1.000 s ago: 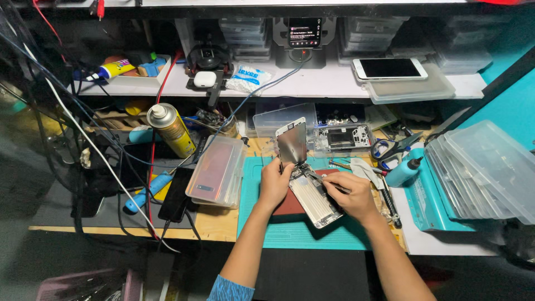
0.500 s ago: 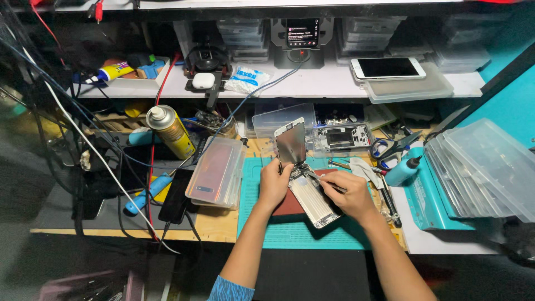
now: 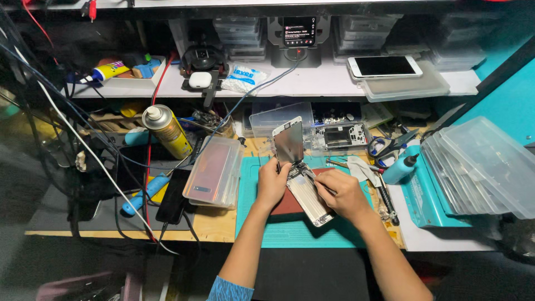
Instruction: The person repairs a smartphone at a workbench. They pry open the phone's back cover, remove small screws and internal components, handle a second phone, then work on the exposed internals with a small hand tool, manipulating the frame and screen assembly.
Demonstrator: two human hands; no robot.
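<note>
An opened white phone body (image 3: 310,198) lies on a teal work mat (image 3: 290,231), over a dark red pad (image 3: 287,205). Its screen panel (image 3: 289,140) stands hinged upright at the far end. My left hand (image 3: 272,181) grips the phone's left edge at the base of the raised screen. My right hand (image 3: 341,192) holds a thin metal tool (image 3: 310,175) with its tip inside the top of the open phone.
Stacked clear cases (image 3: 214,171) and a dark phone (image 3: 173,195) lie left of the mat, with a yellow spray can (image 3: 165,130) and tangled cables behind. Scissors (image 3: 384,146), a teal squeeze bottle (image 3: 399,168) and clear plastic lids (image 3: 484,166) are to the right. A shelf holds another phone (image 3: 384,66).
My right hand has shifted slightly over the open phone. The left hand and the raised screen stay where they were.
</note>
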